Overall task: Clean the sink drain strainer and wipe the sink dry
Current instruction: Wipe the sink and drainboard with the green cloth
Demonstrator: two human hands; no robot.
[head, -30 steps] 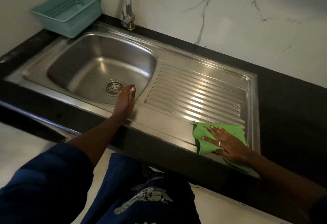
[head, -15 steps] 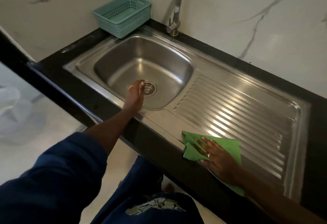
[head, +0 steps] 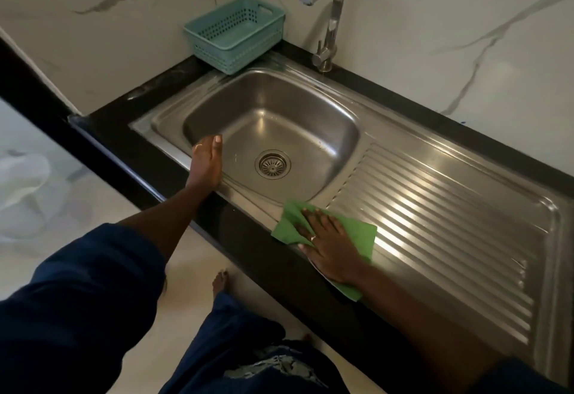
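Pressing a green cloth (head: 357, 235) flat on the sink (head: 161, 126) rim at lower middle, right hand (head: 329, 247) spread wide, left hand (head: 206, 163) flat on bowl edge holding nothing, strainer (head: 272, 164) in the drain, centre frame

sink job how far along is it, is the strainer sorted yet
Done: the strainer sits in the drain, no debris visible. In hand: the right hand presses the green cloth flat at the drainboard's front corner. Left: the basin, showing faint spots; the left hand rests on its front edge.
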